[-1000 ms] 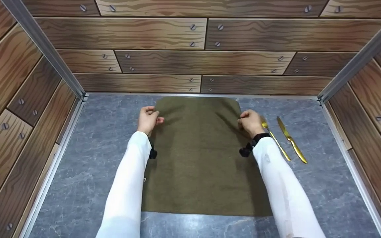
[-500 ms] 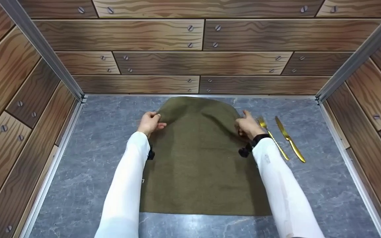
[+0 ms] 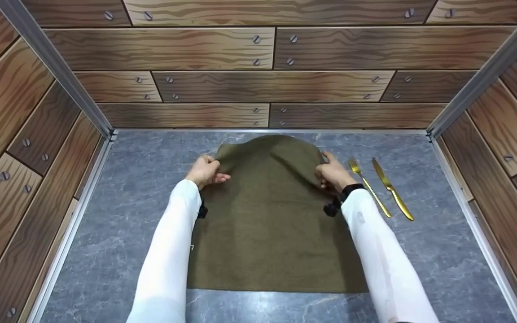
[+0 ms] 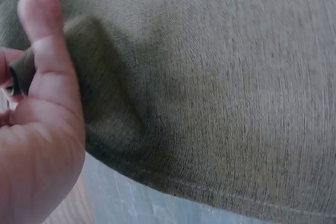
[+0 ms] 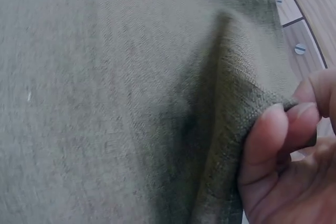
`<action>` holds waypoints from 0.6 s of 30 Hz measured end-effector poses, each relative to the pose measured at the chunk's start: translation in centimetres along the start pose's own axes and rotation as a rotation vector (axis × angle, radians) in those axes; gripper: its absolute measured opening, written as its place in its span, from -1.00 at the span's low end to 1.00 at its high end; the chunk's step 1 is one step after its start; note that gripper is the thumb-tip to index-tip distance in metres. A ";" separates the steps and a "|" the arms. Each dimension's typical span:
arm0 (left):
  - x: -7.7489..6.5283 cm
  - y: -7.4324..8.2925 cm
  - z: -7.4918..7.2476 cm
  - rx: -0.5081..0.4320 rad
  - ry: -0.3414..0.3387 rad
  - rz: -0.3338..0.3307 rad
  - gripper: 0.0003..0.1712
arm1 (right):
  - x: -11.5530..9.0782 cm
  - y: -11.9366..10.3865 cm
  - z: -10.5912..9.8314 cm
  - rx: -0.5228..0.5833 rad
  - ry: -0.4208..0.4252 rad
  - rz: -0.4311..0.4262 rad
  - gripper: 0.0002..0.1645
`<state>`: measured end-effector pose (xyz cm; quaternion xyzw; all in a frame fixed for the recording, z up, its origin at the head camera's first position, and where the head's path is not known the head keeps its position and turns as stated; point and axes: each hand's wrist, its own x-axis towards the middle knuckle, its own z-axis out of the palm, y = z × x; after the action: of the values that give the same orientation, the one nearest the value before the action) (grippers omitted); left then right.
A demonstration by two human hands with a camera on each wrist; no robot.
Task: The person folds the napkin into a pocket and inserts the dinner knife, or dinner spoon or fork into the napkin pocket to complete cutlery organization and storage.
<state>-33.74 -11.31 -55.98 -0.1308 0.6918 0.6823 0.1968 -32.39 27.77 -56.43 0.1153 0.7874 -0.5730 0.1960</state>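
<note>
An olive-green cloth (image 3: pixel 267 224) is spread over the grey surface, its far part raised and arched in the head view. My left hand (image 3: pixel 204 172) pinches the cloth's left edge near the far end, and the left wrist view shows a bit of fabric (image 4: pixel 23 69) between thumb and fingers. On the opposite side, my right hand (image 3: pixel 332 174) grips the right edge. Its fingertips (image 5: pixel 268 129) press on the folded-over fabric in the right wrist view. A crease runs from that grip toward the middle of the cloth.
To the right of the cloth lie a gold fork (image 3: pixel 374 193) and a gold knife (image 3: pixel 390 186), side by side. Wood-patterned walls (image 3: pixel 209 85) enclose the grey marbled surface (image 3: pixel 142 179) at the back and both sides.
The cloth's far part, flat a second ago, now rises in an arch, its far corners drawn in. Both hands have come slightly nearer, now holding its edges. Fork and knife stay put.
</note>
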 end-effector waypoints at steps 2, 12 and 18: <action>-0.1 0.0 0.1 0.035 -0.003 0.002 -0.76 | 0.0 0.1 0.0 -0.009 0.000 -0.012 0.10; -0.2 0.1 0.1 0.165 -0.011 0.103 -0.33 | 0.1 0.5 0.2 -0.073 -0.036 -0.018 0.06; -0.2 0.3 0.0 0.150 0.014 0.089 -0.30 | 0.1 0.7 0.6 -0.139 -0.007 -0.049 -0.29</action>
<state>-33.68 -11.31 -55.64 -0.0898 0.7475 0.6357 0.1706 -32.13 27.47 -57.25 0.0802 0.8272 -0.5218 0.1924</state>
